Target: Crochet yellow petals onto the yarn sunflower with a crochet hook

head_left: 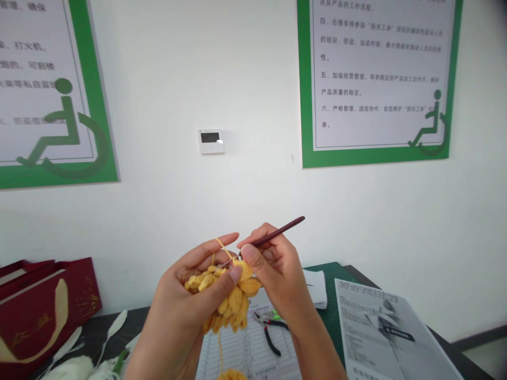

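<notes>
Yellow crochet work point(233, 301) with many petal-like pieces hangs from my left hand point(194, 290). The left thumb presses on its front, and a yellow strand loops over the raised left index finger. My right hand point(277, 264) pinches a crochet hook point(281, 230) with a dark red handle. The hook's thin metal shaft points down left into the top of the yellow piece. Below, a yellow strand point(221, 351) runs down to a yellow yarn ball point(232, 374) at the bottom edge.
Printed sheets point(245, 343), black-handled pliers point(271, 338) and a green cutting mat point(332, 316) lie on the dark table point(99, 330). At left are a red gift bag point(51, 311) and white yarn pieces point(71, 368). A grey printed page point(380, 332) is at right.
</notes>
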Demonstrator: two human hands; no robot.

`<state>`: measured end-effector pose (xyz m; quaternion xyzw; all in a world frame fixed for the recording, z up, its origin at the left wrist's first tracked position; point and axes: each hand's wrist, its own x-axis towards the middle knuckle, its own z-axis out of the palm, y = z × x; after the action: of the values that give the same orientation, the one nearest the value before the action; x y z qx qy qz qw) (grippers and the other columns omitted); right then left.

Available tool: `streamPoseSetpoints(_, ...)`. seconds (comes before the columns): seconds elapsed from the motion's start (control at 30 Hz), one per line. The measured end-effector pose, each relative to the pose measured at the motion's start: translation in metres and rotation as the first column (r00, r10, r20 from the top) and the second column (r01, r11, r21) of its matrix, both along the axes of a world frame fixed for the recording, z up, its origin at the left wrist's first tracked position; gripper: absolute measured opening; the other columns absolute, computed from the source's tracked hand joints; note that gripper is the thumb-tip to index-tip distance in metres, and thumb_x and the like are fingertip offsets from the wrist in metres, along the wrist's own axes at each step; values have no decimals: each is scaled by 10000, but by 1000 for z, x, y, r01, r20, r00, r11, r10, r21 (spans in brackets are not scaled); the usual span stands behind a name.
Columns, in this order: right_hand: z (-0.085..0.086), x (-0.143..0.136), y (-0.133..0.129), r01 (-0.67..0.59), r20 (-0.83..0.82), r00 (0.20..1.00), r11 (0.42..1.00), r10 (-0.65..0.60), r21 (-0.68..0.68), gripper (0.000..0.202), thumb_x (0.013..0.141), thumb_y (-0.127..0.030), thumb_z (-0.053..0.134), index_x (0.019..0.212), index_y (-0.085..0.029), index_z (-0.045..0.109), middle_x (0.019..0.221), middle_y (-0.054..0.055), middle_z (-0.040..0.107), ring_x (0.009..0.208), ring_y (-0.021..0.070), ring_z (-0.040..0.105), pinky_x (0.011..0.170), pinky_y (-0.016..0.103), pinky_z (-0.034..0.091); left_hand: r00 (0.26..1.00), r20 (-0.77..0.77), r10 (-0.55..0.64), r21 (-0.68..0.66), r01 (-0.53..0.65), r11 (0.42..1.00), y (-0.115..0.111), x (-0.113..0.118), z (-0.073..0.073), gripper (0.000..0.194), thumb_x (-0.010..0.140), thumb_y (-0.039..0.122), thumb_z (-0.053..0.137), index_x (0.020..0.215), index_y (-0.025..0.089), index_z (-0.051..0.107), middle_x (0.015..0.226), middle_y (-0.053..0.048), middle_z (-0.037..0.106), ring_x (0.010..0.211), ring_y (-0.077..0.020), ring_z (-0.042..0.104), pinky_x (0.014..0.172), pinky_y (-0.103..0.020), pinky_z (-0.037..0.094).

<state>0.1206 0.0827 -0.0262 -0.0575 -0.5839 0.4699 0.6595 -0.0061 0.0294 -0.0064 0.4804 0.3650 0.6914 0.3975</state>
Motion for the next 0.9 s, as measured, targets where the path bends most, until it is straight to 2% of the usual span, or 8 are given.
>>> streamPoseSetpoints(0.23,-1,-3,3,-89,-15,996,995,89,-47,277,898,-445,806,874,-217,652,748,-25,665,623,102,590,584,205,477,1000,24,5,17,-5,1000,-4,3,3,446,606,219,999,1034,206,874,786,-39,755,685,-211,750,641,-263,619)
streamPoseSetpoints(0.47,1,0,-1,6,26,1000,1000,-6,-16,257,932,-425,772,869,-211,646,763,-30,645,676,107,601,639,215,485,999,15,38,34,-38,999,-4,3,1,421,609,213,993,1014,220,880,823,-64,801,694,-209,754,629,-250,613)
streamPoseSetpoints(0.57,2,1,-2,-43,21,999,999,44,-30,265,927,-420,778,861,-208,634,731,-39,637,643,97,590,621,206,477,999,11,30,34,-31,999,-4,4,1,418,601,214,997,1003,222,884,814,-58,795,686,-204,751,631,-247,613)
streamPoseSetpoints(0.7,4,1,-1,-126,1,992,987,127,-104,316,846,-429,849,823,-199,634,647,-53,617,557,83,543,559,199,456,999,6,44,42,-44,998,-5,5,2,401,599,206,999,983,214,886,776,-42,779,670,-183,737,634,-226,604)
streamPoseSetpoints(0.9,6,4,1,-161,8,986,968,166,-192,343,730,-402,929,804,-190,670,627,-53,622,536,83,518,521,199,432,1000,5,14,34,-14,999,-3,6,3,388,590,187,996,962,215,887,774,-47,788,666,-189,738,632,-235,609)
